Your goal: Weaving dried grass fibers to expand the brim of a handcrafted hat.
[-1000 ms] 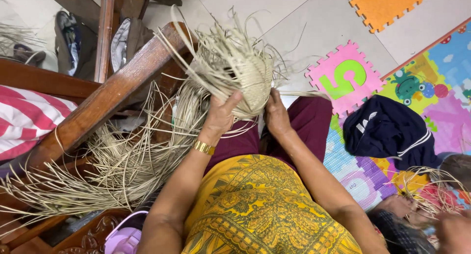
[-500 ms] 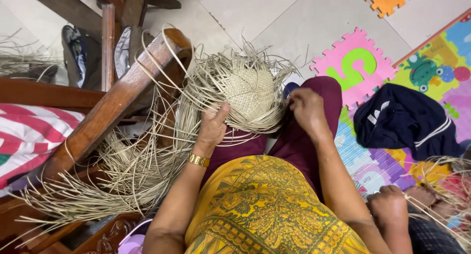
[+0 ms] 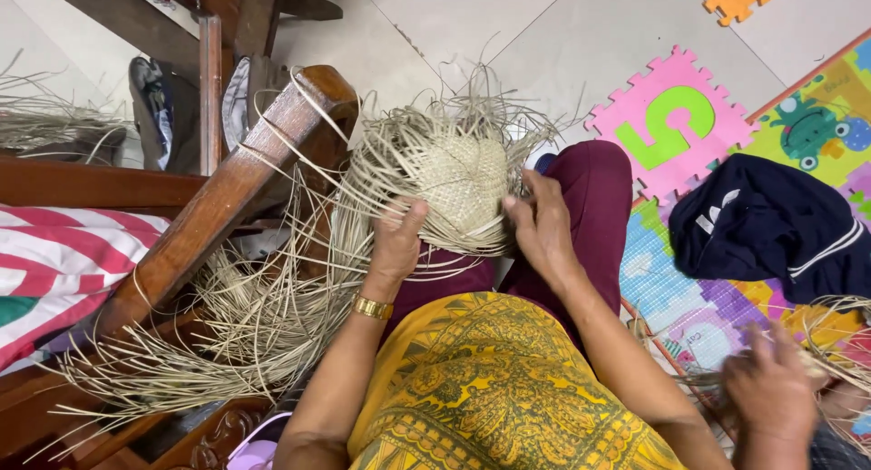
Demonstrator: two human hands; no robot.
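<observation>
Straw-coloured and half woven, the round plaited palm-strip piece [image 3: 454, 175] rests on the person's lap, over the maroon trousers [image 3: 590, 198], its loose strands fanning out towards the dark wooden chair arm [image 3: 227, 193]. The left hand [image 3: 396, 243] clasps its near edge, fingers curled round the strips, a gold bracelet [image 3: 372, 308] at the wrist; the right hand [image 3: 543, 230] pinches strands at the opposite edge. The weaving looks mid-way, at the edge of the woven centre; another crossing seems to call for singling out one strand. Another person's hand [image 3: 771, 393] works blurred straw at lower right.
</observation>
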